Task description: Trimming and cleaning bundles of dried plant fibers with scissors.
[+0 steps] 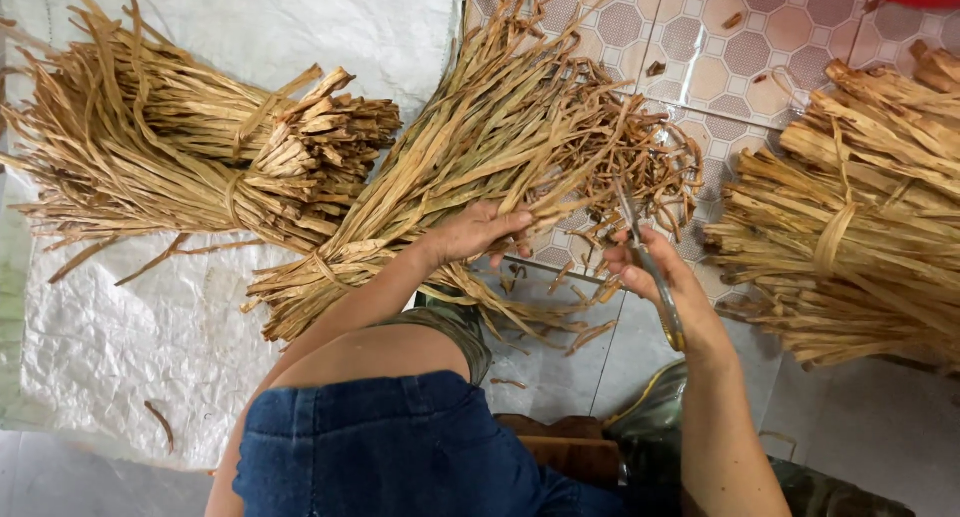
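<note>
Far left, on a white woven sheet [130, 327]: a tied bundle of dried straw strips [180, 147], untouched. Centre: a second tied bundle [470, 147], fanned across sheet and tiled floor [700, 47]. Left hand [480, 232] on that bundle's ragged ends, fingers clamped over a gathered lock of strips. Just right: right hand [655, 277] wrapped round scissors [645, 257], blades parted and pointing up into the curly stray ends [650, 167]. Best done, judging from this: keep the lock pinched flat and taut, cut square close to the holding fingers but clear of them. Far right: a third tied bundle [850, 237], well apart.
</note>
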